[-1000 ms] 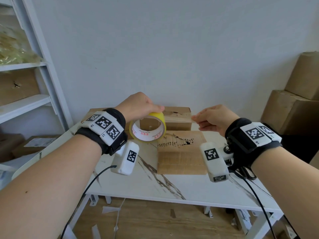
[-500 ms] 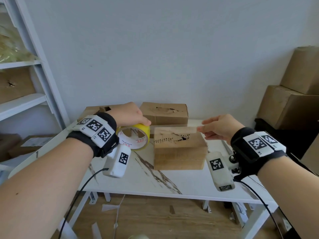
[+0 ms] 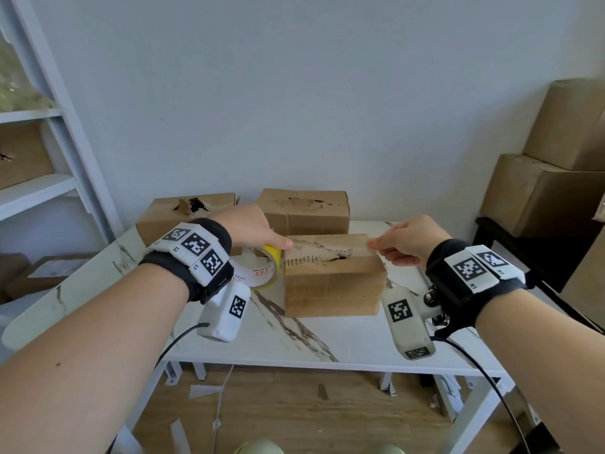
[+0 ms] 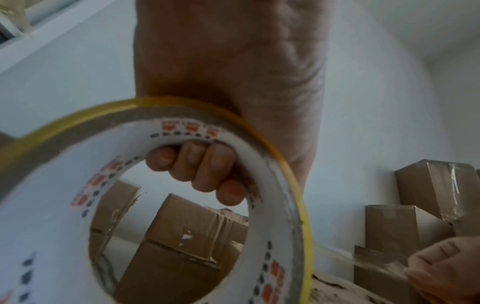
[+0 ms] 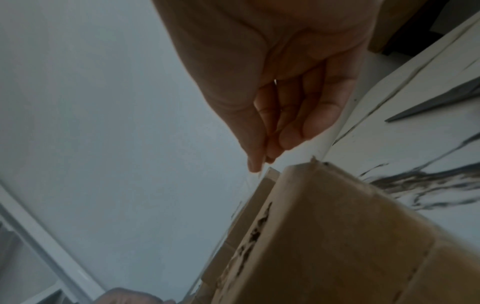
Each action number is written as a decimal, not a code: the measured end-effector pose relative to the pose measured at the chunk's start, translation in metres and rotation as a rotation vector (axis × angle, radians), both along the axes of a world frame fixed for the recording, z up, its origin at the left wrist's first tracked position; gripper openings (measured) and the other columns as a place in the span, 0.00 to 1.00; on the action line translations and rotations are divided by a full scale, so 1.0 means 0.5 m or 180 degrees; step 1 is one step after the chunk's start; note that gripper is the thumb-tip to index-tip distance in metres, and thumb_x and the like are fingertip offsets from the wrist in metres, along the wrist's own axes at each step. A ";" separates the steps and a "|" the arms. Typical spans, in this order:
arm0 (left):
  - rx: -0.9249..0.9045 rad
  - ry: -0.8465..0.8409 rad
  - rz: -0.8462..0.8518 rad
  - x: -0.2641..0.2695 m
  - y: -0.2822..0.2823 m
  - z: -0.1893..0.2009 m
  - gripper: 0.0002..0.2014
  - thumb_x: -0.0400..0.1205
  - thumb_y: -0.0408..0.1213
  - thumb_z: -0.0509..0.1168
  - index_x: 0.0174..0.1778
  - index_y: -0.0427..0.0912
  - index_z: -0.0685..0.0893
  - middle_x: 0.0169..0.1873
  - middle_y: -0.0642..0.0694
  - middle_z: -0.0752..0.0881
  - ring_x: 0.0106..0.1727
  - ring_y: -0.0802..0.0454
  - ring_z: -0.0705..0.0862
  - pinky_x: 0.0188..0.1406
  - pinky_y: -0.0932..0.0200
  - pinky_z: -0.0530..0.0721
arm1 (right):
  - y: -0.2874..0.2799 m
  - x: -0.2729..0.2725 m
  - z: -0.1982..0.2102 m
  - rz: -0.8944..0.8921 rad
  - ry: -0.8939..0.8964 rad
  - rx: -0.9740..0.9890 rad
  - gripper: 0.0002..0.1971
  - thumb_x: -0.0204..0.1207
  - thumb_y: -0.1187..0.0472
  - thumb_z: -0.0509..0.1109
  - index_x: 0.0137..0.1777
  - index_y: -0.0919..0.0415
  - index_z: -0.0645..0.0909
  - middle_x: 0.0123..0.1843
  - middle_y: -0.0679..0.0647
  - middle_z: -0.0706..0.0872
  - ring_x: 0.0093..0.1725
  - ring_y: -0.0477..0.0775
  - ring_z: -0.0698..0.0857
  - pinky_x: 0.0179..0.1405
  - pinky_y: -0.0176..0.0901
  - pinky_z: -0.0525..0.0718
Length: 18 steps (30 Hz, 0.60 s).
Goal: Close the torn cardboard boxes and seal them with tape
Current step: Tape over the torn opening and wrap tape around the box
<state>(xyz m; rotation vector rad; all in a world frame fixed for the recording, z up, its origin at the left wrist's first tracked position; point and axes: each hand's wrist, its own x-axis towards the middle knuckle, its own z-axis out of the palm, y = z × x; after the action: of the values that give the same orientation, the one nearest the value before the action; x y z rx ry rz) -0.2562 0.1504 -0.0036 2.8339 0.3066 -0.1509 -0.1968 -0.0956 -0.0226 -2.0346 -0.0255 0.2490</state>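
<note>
L hand (image 3: 252, 227) grips the tape roll (image 3: 262, 270) w/ fingers (image 4: 205, 168) curled through the core, thumb over the yellow outer edge; roll sits just off the left end of the front box (image 3: 330, 280), close to its top edge. R hand (image 3: 406, 240) pinches the free end of the clear tape strip (image 3: 327, 249) betw. thumb and fingertips (image 5: 262, 152) at the box's far right corner, other fingers loosely curled. Strip runs L to R across the box top, over the torn seam (image 3: 314, 257); can't tell if it's stuck down yet or just above the cardboard. Front box stands on the white marbled table (image 3: 327, 342), roughly centre, near the front half. Behind it, 2 more torn boxes side by side vs. the wall: left one (image 3: 183, 217) w/ a ragged hole in top, right one (image 3: 304, 208) w/ a dented, ripped top. Stacked brown cartons (image 3: 550, 178) at far right, white shelving (image 3: 49, 178) at left, paper scraps (image 3: 203, 391) on the wood floor under the table.
</note>
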 end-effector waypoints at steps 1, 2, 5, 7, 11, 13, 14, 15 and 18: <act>0.0038 0.0041 -0.0010 0.002 -0.002 0.001 0.31 0.73 0.62 0.68 0.20 0.44 0.61 0.19 0.50 0.61 0.22 0.52 0.60 0.27 0.57 0.57 | 0.000 0.000 -0.001 -0.0002 0.0011 -0.0023 0.08 0.68 0.64 0.80 0.38 0.65 0.83 0.31 0.55 0.85 0.28 0.47 0.80 0.28 0.33 0.83; 0.0059 0.0073 -0.0019 0.004 -0.003 0.001 0.32 0.73 0.62 0.68 0.20 0.44 0.60 0.19 0.50 0.61 0.21 0.52 0.60 0.26 0.58 0.57 | -0.001 0.000 -0.001 -0.0003 0.0028 -0.0023 0.08 0.68 0.65 0.80 0.38 0.66 0.82 0.31 0.55 0.84 0.27 0.47 0.80 0.27 0.32 0.82; 0.0117 0.0163 -0.0024 0.006 -0.008 0.004 0.32 0.74 0.63 0.67 0.20 0.44 0.60 0.19 0.51 0.61 0.21 0.53 0.60 0.25 0.59 0.57 | -0.004 0.003 -0.003 -0.0001 0.0054 -0.0025 0.09 0.68 0.65 0.80 0.43 0.68 0.83 0.32 0.56 0.85 0.27 0.47 0.80 0.28 0.33 0.82; 0.0118 0.0212 0.0001 0.008 -0.010 0.002 0.31 0.75 0.63 0.66 0.20 0.44 0.62 0.19 0.50 0.63 0.21 0.53 0.61 0.25 0.59 0.58 | -0.004 0.006 -0.006 0.0000 0.0032 -0.0050 0.11 0.68 0.65 0.80 0.46 0.69 0.84 0.31 0.56 0.85 0.27 0.47 0.80 0.29 0.34 0.83; 0.0148 0.0405 0.0012 0.012 -0.018 -0.001 0.30 0.78 0.62 0.62 0.26 0.36 0.75 0.28 0.56 0.60 0.27 0.50 0.76 0.29 0.58 0.71 | -0.004 0.015 -0.008 0.0011 0.0028 -0.0069 0.12 0.67 0.65 0.81 0.47 0.70 0.85 0.33 0.56 0.86 0.29 0.48 0.81 0.33 0.35 0.84; 0.0210 0.0472 -0.0013 0.013 -0.018 0.001 0.32 0.77 0.63 0.62 0.32 0.31 0.79 0.30 0.50 0.68 0.34 0.45 0.82 0.37 0.56 0.76 | -0.006 0.019 -0.009 0.0019 0.0033 -0.0083 0.12 0.67 0.64 0.81 0.45 0.70 0.86 0.34 0.57 0.86 0.30 0.48 0.82 0.35 0.37 0.85; 0.0239 0.0461 -0.0024 0.012 -0.017 0.001 0.35 0.77 0.63 0.63 0.36 0.26 0.81 0.38 0.52 0.68 0.39 0.41 0.84 0.42 0.54 0.79 | -0.006 0.020 -0.009 0.0028 0.0040 -0.0085 0.11 0.66 0.64 0.81 0.43 0.70 0.85 0.34 0.57 0.86 0.30 0.49 0.82 0.35 0.37 0.85; 0.0269 0.0447 0.0004 0.012 -0.015 0.000 0.38 0.76 0.64 0.64 0.45 0.21 0.82 0.64 0.35 0.73 0.50 0.35 0.85 0.52 0.50 0.81 | -0.006 0.021 -0.010 0.0035 0.0044 -0.0080 0.10 0.66 0.65 0.82 0.42 0.69 0.85 0.34 0.57 0.86 0.30 0.49 0.82 0.34 0.37 0.85; 0.0210 0.0445 0.0079 0.017 -0.016 -0.003 0.41 0.75 0.64 0.65 0.52 0.20 0.80 0.53 0.29 0.83 0.58 0.32 0.81 0.60 0.47 0.78 | -0.007 0.025 -0.014 0.0013 0.0040 -0.0090 0.10 0.65 0.65 0.82 0.40 0.67 0.84 0.34 0.58 0.86 0.31 0.49 0.82 0.36 0.38 0.85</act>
<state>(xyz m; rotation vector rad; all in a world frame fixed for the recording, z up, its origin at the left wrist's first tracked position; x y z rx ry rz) -0.2475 0.1424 -0.0053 2.8890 0.3830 -0.3408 -0.1843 -0.0989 -0.0294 -2.0613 -0.0184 0.2661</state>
